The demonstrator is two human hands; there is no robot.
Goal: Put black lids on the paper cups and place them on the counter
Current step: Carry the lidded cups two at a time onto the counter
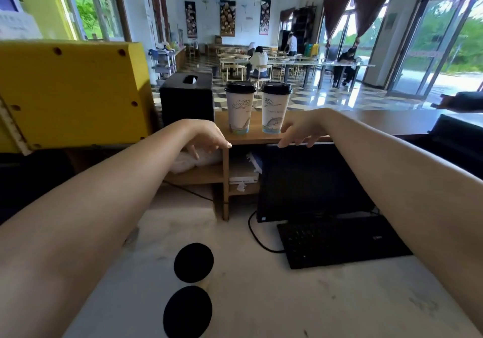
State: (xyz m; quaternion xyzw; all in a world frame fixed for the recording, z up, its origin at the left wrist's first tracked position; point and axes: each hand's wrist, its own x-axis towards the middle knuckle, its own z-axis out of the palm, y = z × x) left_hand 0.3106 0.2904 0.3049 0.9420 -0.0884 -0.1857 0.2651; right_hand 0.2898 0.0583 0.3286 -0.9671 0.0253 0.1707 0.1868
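Two tall white paper cups stand upright side by side on the raised wooden counter (366, 123), each capped with a black lid: the left cup (239, 111) and the right cup (275, 111). My left hand (206, 139) hangs just below and left of the left cup, fingers loosely apart, holding nothing. My right hand (300, 131) hovers just right of the right cup's base, fingers spread and empty, apart from the cup. On the pale worktop near me lie two black discs, one farther (193, 262) and one nearer (187, 311); they look like lidded cups seen from above.
A black box (187, 99) sits left of the cups, beside a yellow panel (70, 94). Below the counter are a dark monitor (308, 180), a black keyboard (339, 241) with its cable, and wooden shelves holding papers. Seated people and tables fill the room beyond.
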